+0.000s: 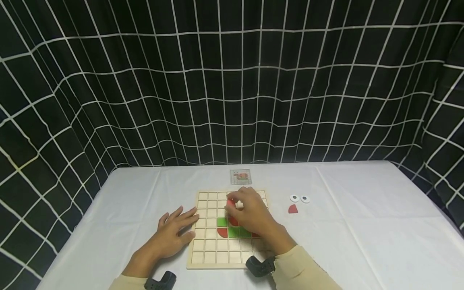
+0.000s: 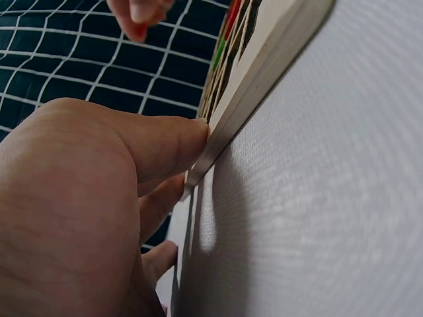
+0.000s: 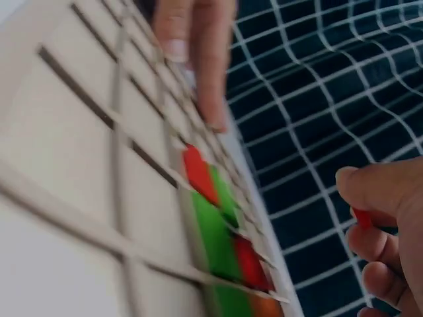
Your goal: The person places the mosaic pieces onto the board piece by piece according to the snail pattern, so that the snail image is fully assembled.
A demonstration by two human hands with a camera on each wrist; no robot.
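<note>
My right hand (image 1: 251, 211) pinches a small red piece (image 1: 230, 202) between thumb and forefinger, above the wooden grid board (image 1: 198, 257). In the right wrist view the red piece (image 3: 361, 218) is mostly covered by the fingers. The left hand (image 1: 175, 234) has its fingers spread, with fingertips touching the board's left edge. In the board's cells lie a green square (image 1: 222, 222), a rounded red piece (image 1: 222, 232), another red piece (image 1: 233, 221) and a green strip (image 1: 239, 232). My right wrist partly hides a further red piece (image 1: 255, 235).
A small picture card (image 1: 241, 177) lies beyond the board. Right of the board are two white eye discs, a left one (image 1: 294, 198) and a right one (image 1: 305, 199), with a red quarter-round piece (image 1: 293, 209) nearby. A white cloth (image 1: 355, 241) covers the table; a black gridded curtain (image 1: 232, 88) surrounds it.
</note>
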